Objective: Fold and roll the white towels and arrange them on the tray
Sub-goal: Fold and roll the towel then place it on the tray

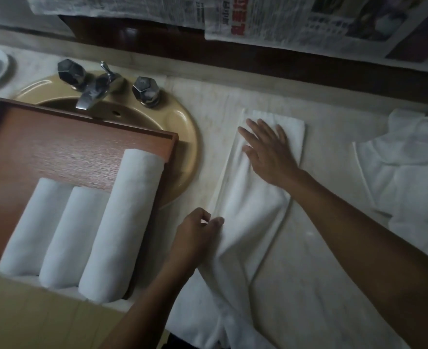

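Just right of the round tan sink basin (185,137), a long white terry towel (248,205) lies folded into a narrow strip on the pale marble counter (321,273); its near end is looser and rumpled. The right hand (268,149) rests flat on the far end of the strip, fingers straight and spread, palm down. The left hand (200,230) pinches the strip's long left edge between thumb and curled fingers.

A brown wooden rectangular tray (56,142) sits across the basin, below the chrome faucet (94,89) and its two faceted dark metal knobs (146,90). Three rolled white towels lie side by side at the tray's near right: a left roll (34,227), a middle roll (74,235) and a longer right roll (124,222) (this one reaches further up the tray than the other two).

At the far right, a loose heap of white towels (409,159) lies on the counter. Sheets of newspaper (296,18) hang along the top, with red and black print too blurred to read.
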`<control>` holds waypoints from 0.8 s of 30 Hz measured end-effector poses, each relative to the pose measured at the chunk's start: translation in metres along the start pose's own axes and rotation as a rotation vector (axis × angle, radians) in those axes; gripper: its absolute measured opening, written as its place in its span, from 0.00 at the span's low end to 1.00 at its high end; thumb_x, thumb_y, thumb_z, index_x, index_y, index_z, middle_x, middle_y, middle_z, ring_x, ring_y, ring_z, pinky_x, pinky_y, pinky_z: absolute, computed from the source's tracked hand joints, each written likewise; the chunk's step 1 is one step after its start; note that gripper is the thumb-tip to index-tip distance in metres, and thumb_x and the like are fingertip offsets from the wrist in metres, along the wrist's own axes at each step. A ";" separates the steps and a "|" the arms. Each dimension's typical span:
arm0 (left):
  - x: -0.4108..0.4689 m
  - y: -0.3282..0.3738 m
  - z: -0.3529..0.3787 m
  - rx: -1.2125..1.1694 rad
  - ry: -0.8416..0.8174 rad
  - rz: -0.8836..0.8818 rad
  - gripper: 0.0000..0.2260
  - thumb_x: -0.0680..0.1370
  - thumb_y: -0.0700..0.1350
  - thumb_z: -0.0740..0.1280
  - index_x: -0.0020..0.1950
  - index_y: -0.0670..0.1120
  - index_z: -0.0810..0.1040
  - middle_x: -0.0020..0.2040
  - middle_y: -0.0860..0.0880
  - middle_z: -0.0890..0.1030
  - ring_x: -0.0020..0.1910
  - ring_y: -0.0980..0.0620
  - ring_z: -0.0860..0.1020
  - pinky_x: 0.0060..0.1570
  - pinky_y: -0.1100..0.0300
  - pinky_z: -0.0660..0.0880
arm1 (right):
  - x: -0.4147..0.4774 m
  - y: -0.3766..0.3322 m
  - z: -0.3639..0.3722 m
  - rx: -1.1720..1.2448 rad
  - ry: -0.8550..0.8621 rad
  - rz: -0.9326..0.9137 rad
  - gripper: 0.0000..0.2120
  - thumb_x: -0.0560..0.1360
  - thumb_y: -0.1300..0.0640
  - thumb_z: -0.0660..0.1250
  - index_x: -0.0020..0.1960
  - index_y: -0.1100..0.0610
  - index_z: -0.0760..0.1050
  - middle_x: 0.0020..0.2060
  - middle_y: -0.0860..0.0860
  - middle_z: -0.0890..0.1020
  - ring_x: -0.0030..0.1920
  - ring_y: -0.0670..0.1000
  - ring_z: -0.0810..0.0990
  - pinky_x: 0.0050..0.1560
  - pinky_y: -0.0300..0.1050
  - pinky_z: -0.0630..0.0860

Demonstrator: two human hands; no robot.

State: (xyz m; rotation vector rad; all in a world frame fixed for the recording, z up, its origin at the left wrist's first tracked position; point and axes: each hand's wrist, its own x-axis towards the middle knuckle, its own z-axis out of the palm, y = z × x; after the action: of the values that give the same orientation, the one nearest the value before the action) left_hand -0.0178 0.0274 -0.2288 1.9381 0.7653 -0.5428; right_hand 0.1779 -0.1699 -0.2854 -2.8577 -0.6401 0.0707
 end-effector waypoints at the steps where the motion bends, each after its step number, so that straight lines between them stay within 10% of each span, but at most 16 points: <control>1: 0.001 -0.001 0.000 0.082 0.031 0.032 0.11 0.76 0.54 0.73 0.43 0.49 0.76 0.41 0.51 0.82 0.39 0.52 0.80 0.36 0.58 0.73 | 0.000 0.000 0.001 0.000 0.006 -0.002 0.26 0.84 0.42 0.48 0.81 0.46 0.62 0.81 0.47 0.61 0.82 0.52 0.56 0.79 0.64 0.52; 9: 0.006 -0.001 -0.006 0.218 0.085 0.121 0.12 0.75 0.52 0.76 0.43 0.46 0.78 0.38 0.53 0.80 0.35 0.58 0.77 0.27 0.69 0.65 | 0.002 0.003 0.002 0.023 0.048 0.074 0.25 0.84 0.44 0.54 0.79 0.48 0.64 0.81 0.52 0.62 0.81 0.57 0.57 0.78 0.65 0.54; 13: 0.021 0.023 -0.009 0.257 0.081 0.222 0.09 0.78 0.53 0.74 0.47 0.48 0.81 0.38 0.56 0.80 0.37 0.55 0.80 0.32 0.67 0.68 | -0.009 0.028 -0.026 0.151 0.333 0.569 0.24 0.81 0.50 0.64 0.74 0.57 0.70 0.73 0.61 0.70 0.72 0.64 0.69 0.69 0.60 0.66; 16: 0.051 0.060 -0.004 0.225 0.104 0.284 0.11 0.79 0.53 0.72 0.54 0.47 0.84 0.45 0.50 0.83 0.45 0.50 0.81 0.44 0.62 0.70 | -0.008 0.052 -0.048 0.249 0.228 0.895 0.22 0.81 0.48 0.64 0.71 0.59 0.71 0.68 0.61 0.75 0.68 0.64 0.73 0.66 0.58 0.70; 19: 0.077 0.096 0.007 0.214 0.109 0.285 0.11 0.80 0.51 0.71 0.55 0.44 0.85 0.49 0.47 0.85 0.48 0.47 0.82 0.45 0.60 0.71 | 0.005 0.065 -0.056 0.262 0.120 0.866 0.19 0.81 0.46 0.66 0.64 0.58 0.80 0.61 0.59 0.83 0.63 0.62 0.79 0.62 0.53 0.74; 24: 0.098 0.119 0.009 0.035 0.059 0.173 0.11 0.75 0.47 0.76 0.43 0.39 0.86 0.32 0.44 0.81 0.24 0.54 0.75 0.33 0.59 0.74 | 0.026 0.068 -0.066 0.398 0.071 0.788 0.17 0.80 0.47 0.68 0.64 0.55 0.82 0.63 0.54 0.83 0.66 0.58 0.79 0.67 0.50 0.72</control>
State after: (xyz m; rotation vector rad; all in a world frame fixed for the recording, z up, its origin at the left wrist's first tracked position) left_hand 0.1351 0.0053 -0.2239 2.0371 0.6212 -0.3976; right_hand 0.2358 -0.2319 -0.2361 -2.5184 0.4867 0.1889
